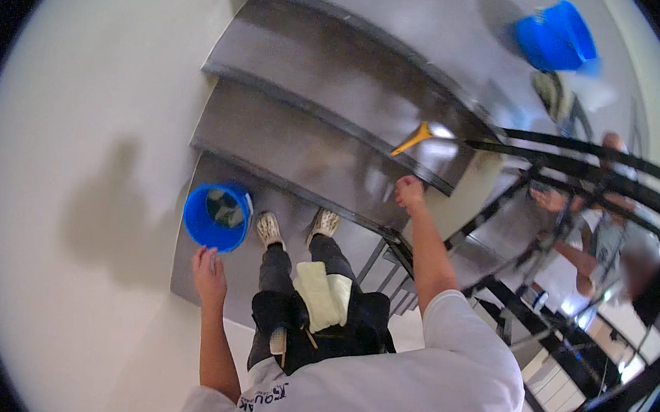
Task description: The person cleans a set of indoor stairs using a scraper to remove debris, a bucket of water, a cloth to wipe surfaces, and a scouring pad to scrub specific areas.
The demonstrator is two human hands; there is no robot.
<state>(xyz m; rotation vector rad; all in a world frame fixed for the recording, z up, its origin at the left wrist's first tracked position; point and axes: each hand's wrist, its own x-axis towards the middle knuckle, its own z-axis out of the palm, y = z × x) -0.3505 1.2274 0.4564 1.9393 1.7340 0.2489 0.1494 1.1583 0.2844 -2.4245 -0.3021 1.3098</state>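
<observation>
My left hand (210, 275) is at the near rim of a blue plastic bucket (196, 219). Whether its fingers touch the rim or hold something is unclear. The bucket stands on the stair tread by my shoes and has a greyish cloth or murky water (226, 208) in it. My right hand (409, 193) is at the right end of the stairs, by a dark step nosing, with fingers curled; what it may hold cannot be made out. Just above it in the picture, a yellow tapered hand tool (413, 140) lies on a tread, its narrow end towards me.
Dark winding stairs (307, 128) rise ahead, with a pale wall (82, 99) on the left. A black metal railing (600, 169) curves along the right. Beyond it crouches another person (569, 271). Another blue bucket (555, 38) stands higher up. A pale cloth (320, 298) hangs at my waist.
</observation>
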